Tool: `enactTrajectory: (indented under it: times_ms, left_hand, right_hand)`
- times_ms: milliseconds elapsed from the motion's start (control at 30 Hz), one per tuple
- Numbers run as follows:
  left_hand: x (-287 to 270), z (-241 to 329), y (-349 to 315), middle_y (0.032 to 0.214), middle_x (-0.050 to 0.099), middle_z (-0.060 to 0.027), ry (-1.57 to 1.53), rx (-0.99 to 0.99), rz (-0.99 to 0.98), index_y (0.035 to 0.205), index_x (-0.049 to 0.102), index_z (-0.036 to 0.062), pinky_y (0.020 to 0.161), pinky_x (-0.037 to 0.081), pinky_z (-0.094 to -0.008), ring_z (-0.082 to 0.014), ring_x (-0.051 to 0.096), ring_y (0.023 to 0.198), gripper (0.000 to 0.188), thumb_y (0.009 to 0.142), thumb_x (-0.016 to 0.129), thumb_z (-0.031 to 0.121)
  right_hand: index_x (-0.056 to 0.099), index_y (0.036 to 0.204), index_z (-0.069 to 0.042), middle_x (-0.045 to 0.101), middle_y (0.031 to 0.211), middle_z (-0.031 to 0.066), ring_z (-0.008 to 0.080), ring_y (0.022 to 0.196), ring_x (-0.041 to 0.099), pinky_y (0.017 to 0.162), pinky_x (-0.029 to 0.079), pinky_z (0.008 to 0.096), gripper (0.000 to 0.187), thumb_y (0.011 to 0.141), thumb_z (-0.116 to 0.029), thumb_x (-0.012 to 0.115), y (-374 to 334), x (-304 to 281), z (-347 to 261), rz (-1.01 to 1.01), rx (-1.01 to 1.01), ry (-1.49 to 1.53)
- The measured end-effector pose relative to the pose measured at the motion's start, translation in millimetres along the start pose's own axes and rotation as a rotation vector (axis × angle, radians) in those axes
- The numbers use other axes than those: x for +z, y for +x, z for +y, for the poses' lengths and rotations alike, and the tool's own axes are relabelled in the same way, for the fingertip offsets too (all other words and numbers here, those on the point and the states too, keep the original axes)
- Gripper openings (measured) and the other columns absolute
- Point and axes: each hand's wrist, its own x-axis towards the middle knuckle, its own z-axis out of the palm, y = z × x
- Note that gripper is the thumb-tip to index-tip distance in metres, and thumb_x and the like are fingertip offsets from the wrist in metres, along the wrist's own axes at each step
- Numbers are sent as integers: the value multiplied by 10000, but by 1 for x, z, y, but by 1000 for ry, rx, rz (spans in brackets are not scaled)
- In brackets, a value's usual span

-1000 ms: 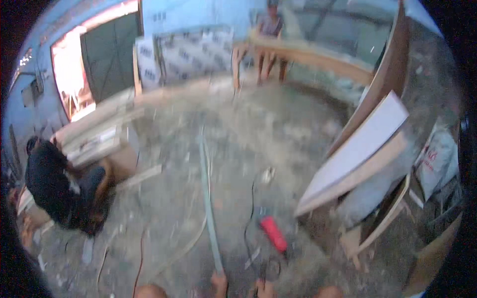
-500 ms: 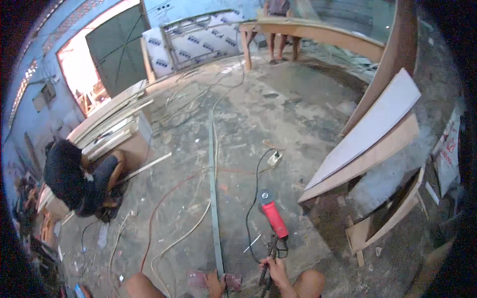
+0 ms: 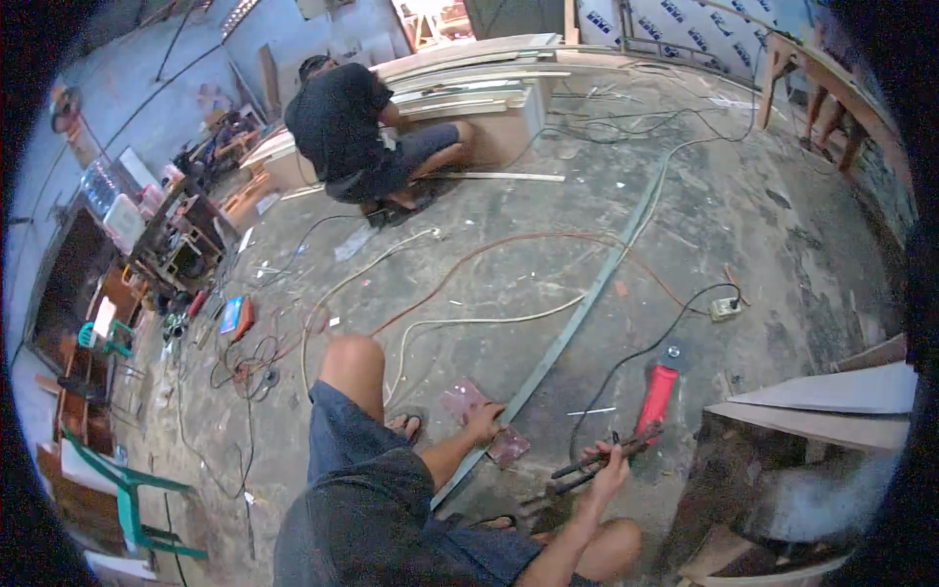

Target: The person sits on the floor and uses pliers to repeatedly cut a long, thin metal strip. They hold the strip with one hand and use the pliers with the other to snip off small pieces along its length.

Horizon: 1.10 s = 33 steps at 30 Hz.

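My left hand [image 3: 484,425] is closed on a long grey-green metal bar [image 3: 565,338], which slants from between my feet toward the far floor. Beneath the bar, by that hand, lies a reddish slab [image 3: 509,447]. My right hand [image 3: 608,470] grips dark long-handled pliers [image 3: 579,475], their two handles pointing back to the left. The head of the pliers reaches the rear end of a red angle grinder [image 3: 657,399] on the floor; whether they touch I cannot tell. The grinder's disc faces away from me.
A white power socket [image 3: 724,309] with a black cord lies beyond the grinder. Orange and pale cables [image 3: 469,256] cross the floor. A person [image 3: 342,132] crouches by stacked boards [image 3: 479,98]. Panels [image 3: 822,396] lean at right; a green plastic chair [image 3: 127,484] stands at left.
My view has swung to the left, bringing my legs and the left side of the workshop into sight. My left hand stays on the bar, and my right hand still holds the pliers.
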Motion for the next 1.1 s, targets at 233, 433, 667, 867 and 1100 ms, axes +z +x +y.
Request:
enactTrajectory:
  times_ms: [233,433,667,867,1100]
  left_hand:
    - [6,-4,25,1030,644,-102,-96,197,9,1197,600,116,906,387,-436,-302,552,988,619,688,770,425]
    - [0,-28,106,760,627,-149,-483,313,-104,886,618,33,650,460,-381,-232,592,702,268,679,687,188]
    - [-18,-29,160,749,646,-97,-374,331,-210,929,638,1,666,487,-323,-161,607,716,342,757,734,280]
    - [7,-24,160,879,676,-87,-518,232,-559,1062,612,11,721,498,-313,-160,626,795,378,807,728,263]
    - [-2,-53,173,860,671,-56,-781,356,-983,1054,594,7,656,494,-258,-121,609,735,341,767,748,105]
  right_hand:
    - [573,848,-41,654,941,117,229,793,641,658,493,342,277,952,-268,452,-7,-15,14,4,-32,-122]
    - [671,990,-4,654,986,84,190,899,599,847,442,325,316,926,-255,489,-50,1,35,64,-98,-358]
    - [609,871,2,636,857,70,177,879,590,836,438,331,305,972,-239,453,-65,44,31,172,141,-670]
    - [603,836,1,643,831,69,151,784,602,730,455,287,281,968,-193,449,-90,80,58,48,460,-712]
    - [666,857,5,675,757,58,111,694,614,624,473,282,244,912,-167,501,-113,106,130,-215,643,-1095]
